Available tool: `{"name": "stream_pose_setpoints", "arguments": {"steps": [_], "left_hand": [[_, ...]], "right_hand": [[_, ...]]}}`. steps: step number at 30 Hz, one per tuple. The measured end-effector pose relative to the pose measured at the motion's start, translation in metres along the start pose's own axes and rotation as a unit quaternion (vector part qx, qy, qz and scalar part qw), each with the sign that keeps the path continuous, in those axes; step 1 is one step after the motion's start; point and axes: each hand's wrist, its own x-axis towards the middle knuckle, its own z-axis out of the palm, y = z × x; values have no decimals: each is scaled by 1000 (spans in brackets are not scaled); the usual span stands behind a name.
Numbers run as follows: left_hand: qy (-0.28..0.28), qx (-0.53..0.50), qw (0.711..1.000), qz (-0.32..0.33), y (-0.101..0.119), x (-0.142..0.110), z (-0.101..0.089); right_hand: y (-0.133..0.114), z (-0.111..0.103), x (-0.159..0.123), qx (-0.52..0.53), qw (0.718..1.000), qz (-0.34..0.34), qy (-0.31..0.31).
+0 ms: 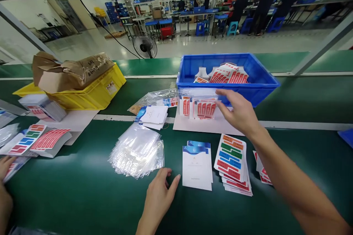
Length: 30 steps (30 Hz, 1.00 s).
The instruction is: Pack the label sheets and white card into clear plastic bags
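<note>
My right hand (239, 112) reaches forward, fingers spread, touching the edge of a filled clear bag with red-printed sheets (204, 108) that lies on a white sheet in front of the blue bin (264, 80). My left hand (160, 192) rests on the green table, fingers loosely apart, holding nothing, between a stack of empty clear bags (138, 150) and a small stack of white cards with blue tops (197, 165). A pile of coloured label sheets (233, 163) lies right of the cards.
A yellow bin (91, 93) with a brown paper bag stands back left. More label sheets (41, 139) and another person's hands (5, 176) are at the left edge. White leaflets (153, 115) lie mid-table. Workers stand at benches far behind.
</note>
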Motion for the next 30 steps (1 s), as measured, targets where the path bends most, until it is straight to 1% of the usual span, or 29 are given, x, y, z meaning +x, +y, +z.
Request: {"name": "stream_pose_setpoints", "arguments": {"steps": [1,2,3,5,7,8,10,12,13,15,19,21,23,24,25,26,27,28,29,30], "left_hand": [[-15,21,1000,1,1,2,5],[-27,38,999,2,4,4,9],[-34,50,998,4,6,6,13],[-41,68,997,7,11,13,17],[-42,76,996,7,14,22,21],[-47,71,996,7,15,26,22],[-68,50,996,13,15,32,24],[-97,21,995,21,15,36,25],[-106,10,994,21,15,37,26],[-107,0,994,15,16,37,26],[-74,-46,996,-5,18,36,28],[-65,-75,995,-1,19,33,27],[-57,-122,991,10,18,28,23],[-52,-175,983,12,17,25,20],[-50,-248,968,6,17,20,17],[-51,-331,942,-7,17,16,14],[-55,-413,909,-25,17,11,13],[-62,-482,873,-46,18,6,12],[-68,-533,841,-67,21,1,13],[-73,-573,812,-87,24,-4,15]], "right_hand": [[0,-1,-9,-2,1000,-10,-9],[0,-2,-25,-1,999,-19,-35],[0,-3,-44,-2,997,-28,-74],[0,-3,-93,-33,984,-53,-167],[1,-2,-144,-85,966,-62,-236],[2,-2,-168,-108,958,-57,-259],[3,-1,-205,-140,949,-42,-280],[3,-1,-228,-156,947,-27,-279],[2,-2,-233,-157,948,-23,-274],[1,-4,-236,-150,953,-20,-262],[4,-10,-228,-109,959,-17,-260],[8,-14,-225,-80,963,-9,-256],[10,-19,-224,-41,969,24,-241],[11,-21,-224,-15,973,53,-225],[10,-24,-223,14,976,87,-198],[9,-26,-222,42,978,119,-165],[5,-27,-220,64,980,140,-125],[0,-28,-217,81,983,142,-87],[-6,-28,-213,89,987,120,-56],[-14,-27,-208,87,992,78,-42]]}}
